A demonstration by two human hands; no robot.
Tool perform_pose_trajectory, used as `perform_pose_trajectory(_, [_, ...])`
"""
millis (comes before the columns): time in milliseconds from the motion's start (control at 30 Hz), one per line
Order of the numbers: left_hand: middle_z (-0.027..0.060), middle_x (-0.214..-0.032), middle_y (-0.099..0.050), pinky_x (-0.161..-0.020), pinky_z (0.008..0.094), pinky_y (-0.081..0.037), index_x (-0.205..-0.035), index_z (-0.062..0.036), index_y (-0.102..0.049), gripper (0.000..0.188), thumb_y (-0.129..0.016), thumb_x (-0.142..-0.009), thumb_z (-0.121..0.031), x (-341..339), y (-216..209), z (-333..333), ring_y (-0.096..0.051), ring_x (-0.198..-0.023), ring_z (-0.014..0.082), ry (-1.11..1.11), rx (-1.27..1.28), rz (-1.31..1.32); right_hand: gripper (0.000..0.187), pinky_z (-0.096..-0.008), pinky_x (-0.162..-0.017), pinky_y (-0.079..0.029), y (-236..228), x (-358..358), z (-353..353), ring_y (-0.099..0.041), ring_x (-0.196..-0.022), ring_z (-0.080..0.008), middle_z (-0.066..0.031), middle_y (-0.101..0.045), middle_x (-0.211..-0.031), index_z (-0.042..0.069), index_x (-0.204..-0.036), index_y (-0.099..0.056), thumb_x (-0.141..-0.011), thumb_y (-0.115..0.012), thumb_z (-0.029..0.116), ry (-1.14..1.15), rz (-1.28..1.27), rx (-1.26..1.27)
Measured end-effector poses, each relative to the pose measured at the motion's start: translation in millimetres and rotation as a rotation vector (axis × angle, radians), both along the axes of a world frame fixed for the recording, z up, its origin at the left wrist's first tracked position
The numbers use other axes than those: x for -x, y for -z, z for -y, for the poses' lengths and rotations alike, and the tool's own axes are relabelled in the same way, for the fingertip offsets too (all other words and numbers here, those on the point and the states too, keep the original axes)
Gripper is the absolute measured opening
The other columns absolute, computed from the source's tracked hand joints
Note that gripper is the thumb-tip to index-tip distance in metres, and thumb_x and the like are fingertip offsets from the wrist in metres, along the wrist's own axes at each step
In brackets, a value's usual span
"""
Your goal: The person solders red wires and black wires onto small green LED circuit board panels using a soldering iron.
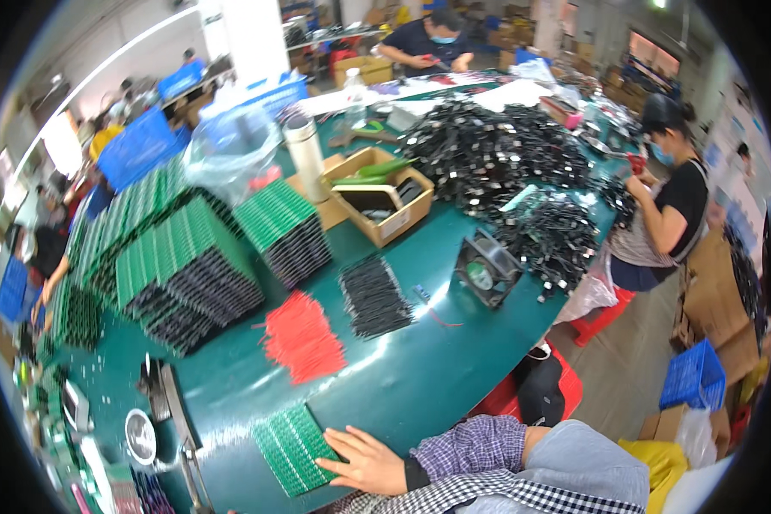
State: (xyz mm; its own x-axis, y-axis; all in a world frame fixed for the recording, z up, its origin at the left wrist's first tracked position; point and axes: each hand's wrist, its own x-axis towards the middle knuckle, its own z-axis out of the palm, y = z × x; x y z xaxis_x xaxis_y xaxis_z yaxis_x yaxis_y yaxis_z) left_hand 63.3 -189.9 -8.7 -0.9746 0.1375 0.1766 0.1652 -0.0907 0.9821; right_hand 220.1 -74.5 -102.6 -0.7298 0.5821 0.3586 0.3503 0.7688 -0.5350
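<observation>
My right hand (364,461) reaches in from the right, in a purple checked sleeve. Its fingers are spread, and their tips touch the right edge of a green circuit board panel (291,450) lying flat on the table. My left hand is out of sight. Beyond the panel lies a pile of short red wires (302,337), with a pile of black wires (375,295) to its right. Left of the panel are a small round white-rimmed dish (140,436) and a long metal tool (177,407).
Tall stacks of green panels (180,248) stand at the left on the green table (420,385). A cardboard box (385,214), a black fan (487,270) and a heap of black cables (497,146) lie farther off. One co-worker (672,188) sits at the right, another (433,43) at the far end.
</observation>
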Motion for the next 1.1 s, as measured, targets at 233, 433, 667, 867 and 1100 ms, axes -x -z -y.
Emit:
perform_pose_trajectory(233, [0.0041,-0.075,-0.058,-0.060,0.0293,-0.043,-0.087,0.0016,-0.062,0.010,-0.072,-0.089,0.001,-2,16,-9,-0.050,-0.063,0.0141,0.060,0.036,0.134,0.022,-0.0371,-0.077,-0.059,-61,-23,-90,-0.069,-0.097,-0.0278,-0.0095,-0.070,-0.111,0.007,-0.108,-0.070,-0.087,-0.068,0.011,0.076,-0.201,-0.076])
perform_pose_trajectory(433, [0.0080,-0.077,-0.059,-0.069,0.0344,-0.049,-0.102,0.0004,-0.068,0.016,-0.066,-0.089,0.009,8,55,-1,-0.056,-0.068,0.0211,0.240,0.330,-0.113,0.014,-0.0367,-0.072,-0.056,-54,15,-206,-0.065,-0.087,-0.0254,-0.0070,-0.065,-0.093,0.003,-0.098,-0.073,-0.084,-0.075,0.002,0.095,-0.178,-0.215])
perform_pose_trajectory(667, [0.0136,-0.090,-0.065,-0.070,0.0387,-0.051,-0.117,-0.0097,-0.072,0.039,-0.064,-0.086,0.012,17,57,5,-0.061,-0.074,0.0267,0.279,0.531,-0.207,0.018,-0.0377,-0.081,-0.054,-31,48,-236,-0.063,-0.092,-0.0252,-0.0055,-0.065,-0.094,0.004,-0.098,-0.074,-0.080,-0.078,0.007,0.002,-0.023,-0.237])
perform_pose_trajectory(867, [0.0141,-0.106,-0.063,-0.060,0.0322,-0.047,-0.124,0.0055,-0.062,0.032,-0.065,-0.092,0.008,10,25,-35,-0.054,-0.068,0.0184,0.172,0.177,0.302,0.011,-0.0380,-0.079,-0.051,-16,58,-242,-0.060,-0.091,-0.0247,-0.0051,-0.061,-0.090,0.005,-0.090,-0.069,-0.079,-0.073,0.008,-0.009,0.006,-0.265])
perform_pose_trajectory(1100, [0.0115,-0.098,-0.062,-0.061,0.0291,-0.046,-0.122,0.0097,-0.060,0.029,-0.065,-0.094,0.006,15,43,-30,-0.053,-0.068,0.0159,0.267,0.223,0.246,0.010,-0.0394,-0.077,-0.050,-13,61,-243,-0.057,-0.088,-0.0261,-0.0076,-0.057,-0.088,0.005,-0.088,-0.061,-0.078,-0.064,0.005,-0.009,0.004,-0.318])
